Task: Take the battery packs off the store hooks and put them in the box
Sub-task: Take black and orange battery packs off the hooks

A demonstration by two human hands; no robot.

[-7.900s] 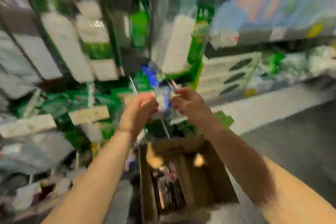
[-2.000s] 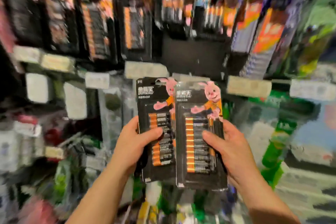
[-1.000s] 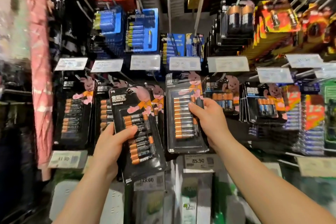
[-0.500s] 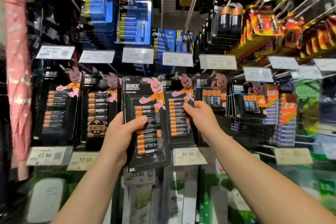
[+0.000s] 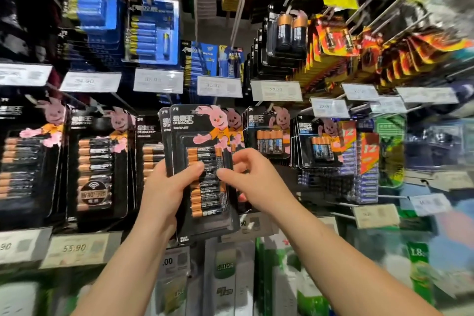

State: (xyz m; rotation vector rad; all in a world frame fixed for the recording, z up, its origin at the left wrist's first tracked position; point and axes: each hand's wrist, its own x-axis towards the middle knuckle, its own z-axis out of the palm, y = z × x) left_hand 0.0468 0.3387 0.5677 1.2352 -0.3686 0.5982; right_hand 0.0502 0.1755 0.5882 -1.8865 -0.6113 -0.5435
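A big store wall [image 5: 215, 33] full of hooks fills the view, and packs of batteries hang all over it. Blue packs [image 5: 151, 33] hang up high, and black packs with a pink bunny hang in a row lower down. White price tags [image 5: 157, 81] sit in lines under each row. To the right, red and orange packs [image 5: 341, 41] hang in a long bunch, but they look blurry. Two bare arms reach up from the bottom of the view. In the middle is the battery pack [image 5: 205, 174] that the person holds. It is a tall black card, and its long side runs up and down. The top tips a little to the left, with the bunny at the top and the small print at the bottom. Its front faces the person. The batteries inside lie flat, one on top of the other, with their orange ends to the left. The pack is in front of the other hanging packs [image 5: 236, 133], near the middle row. I cannot tell if it is on a hook or off it. The left hand [image 5: 166, 192] grips the pack from its left edge, with the thumb pressed on the front. The right hand [image 5: 252, 179] is at the pack's right edge with curled fingers, the thumb near the front and the fingers behind.
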